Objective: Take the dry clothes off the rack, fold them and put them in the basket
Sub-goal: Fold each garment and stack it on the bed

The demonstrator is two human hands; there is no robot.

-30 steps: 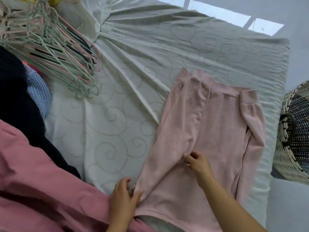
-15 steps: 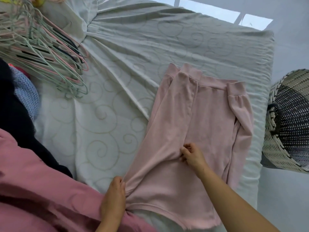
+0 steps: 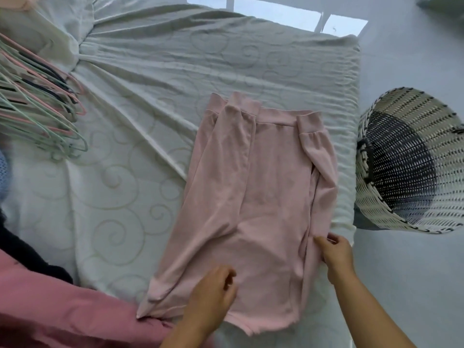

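At the right hand: fingers pinching the folded side edge of the pink garment, probably to keep the tucked sleeve from sliding out. At the left hand: fingers curled over the lower middle of the cloth. Blurred, so impossible to tell if gripping or only pressing; perhaps steadying the near part for a next fold. Spread flat on the bed, both sleeves laid inward, not yet folded small. Just beside the bed on the right, on the pale floor, a woven basket, tipped with its mouth toward the camera, near enough for the drop. Far left on the swirl-patterned sheet, a heap of hangers; lower left, a darker pink cloth and a black cloth. Beyond the bed, a bright window.
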